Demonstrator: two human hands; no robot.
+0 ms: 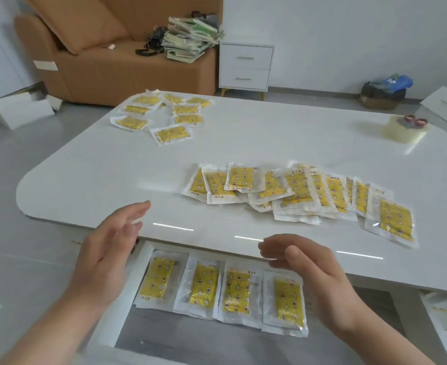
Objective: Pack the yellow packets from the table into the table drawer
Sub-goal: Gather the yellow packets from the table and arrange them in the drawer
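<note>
the open drawer (138, 262) under the near edge of the table (90, 169) holds four yellow packets (221, 288) laid side by side in a row. my left hand (103, 262) and right hand (314, 280) hover over the drawer's two ends, fingers straight and relaxed, holding nothing. more packets lie overlapped just beyond my right hand (296, 191), and others sit scattered at the far left (164, 114). a tape roll (404, 130) sits far right; a brown sofa (90, 51) stands behind.
</note>
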